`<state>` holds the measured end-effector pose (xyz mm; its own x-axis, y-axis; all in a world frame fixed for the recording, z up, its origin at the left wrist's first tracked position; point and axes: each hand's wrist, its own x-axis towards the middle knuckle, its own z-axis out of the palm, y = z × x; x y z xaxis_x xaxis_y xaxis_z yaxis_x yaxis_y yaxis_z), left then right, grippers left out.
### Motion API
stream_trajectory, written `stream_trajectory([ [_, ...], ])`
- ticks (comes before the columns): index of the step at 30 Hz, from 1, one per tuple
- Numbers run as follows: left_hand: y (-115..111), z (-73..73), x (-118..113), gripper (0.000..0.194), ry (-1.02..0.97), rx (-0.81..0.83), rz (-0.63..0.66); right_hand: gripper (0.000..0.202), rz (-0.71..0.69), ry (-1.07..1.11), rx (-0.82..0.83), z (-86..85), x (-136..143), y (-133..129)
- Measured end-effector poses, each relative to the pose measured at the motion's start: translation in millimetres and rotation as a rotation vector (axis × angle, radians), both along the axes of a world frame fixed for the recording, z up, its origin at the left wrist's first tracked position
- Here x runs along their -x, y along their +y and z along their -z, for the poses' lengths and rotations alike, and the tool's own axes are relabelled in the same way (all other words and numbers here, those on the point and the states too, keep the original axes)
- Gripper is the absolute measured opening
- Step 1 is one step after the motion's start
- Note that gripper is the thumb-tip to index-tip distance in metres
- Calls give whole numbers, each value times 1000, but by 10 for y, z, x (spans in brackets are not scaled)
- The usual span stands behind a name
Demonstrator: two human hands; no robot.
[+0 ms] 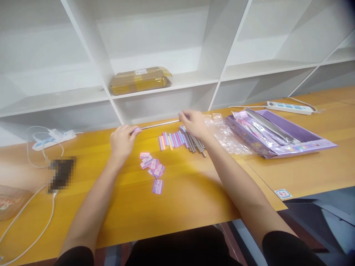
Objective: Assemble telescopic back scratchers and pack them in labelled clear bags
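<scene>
The thin silver metal rod (pixel 160 125) lies between my two hands, above the yellow-orange wooden table (pixel 191 201); my left hand (pixel 122 140) is closed, its fingers pinching a small pink-purple piece (pixel 136 129) at the rod's left end; my right hand (pixel 194 123) is closed too, gripping the rod's other end. Just below the rod I see a row of short pink, purple, blue and orange sticks (pixel 170 140); beside them is a pile of silver-grey metal tubes (pixel 191 143), and my right hand and forearm block part of it from view. Crumpled clear plastic bags (pixel 222 136) fill the space between that forearm and an open purple cardboard box (pixel 288 123) holding plastic-wrapped packets (pixel 256 129); nearer me are small pink-purple printed cards (pixel 152 162), most overlapping.

I count one rod, one box, one brown taped parcel (pixel 141 80) on the white shelf (pixel 188 78), and two white-and-blue power strips, one at the left (pixel 54 139) and one at the right (pixel 290 107); the sticks number roughly a dozen; the tubes and cards overlap too much for me to count exactly, though one card lies apart from the rest.
</scene>
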<state>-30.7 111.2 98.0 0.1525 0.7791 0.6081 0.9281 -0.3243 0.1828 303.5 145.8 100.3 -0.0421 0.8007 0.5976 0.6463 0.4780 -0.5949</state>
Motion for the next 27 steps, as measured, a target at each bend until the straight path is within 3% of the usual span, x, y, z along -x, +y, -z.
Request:
stream_trajectory([
  [3, -26, 53, -61, 41, 2, 23, -36, 41, 7, -8, 49, 77, 148, -12],
  [11, -29, 117, -61, 37, -14, 71, -43, 59, 23, 39, 55, 184, 226, 24],
  [19, -103, 346, -395, 37, 51, 188, 10, 45, -119, -126, 185, 475, 853, -227],
  [27, 150, 531, -242, 36, 128, 353, 87, 46, -220, -222, 292, 596, 743, -114],
])
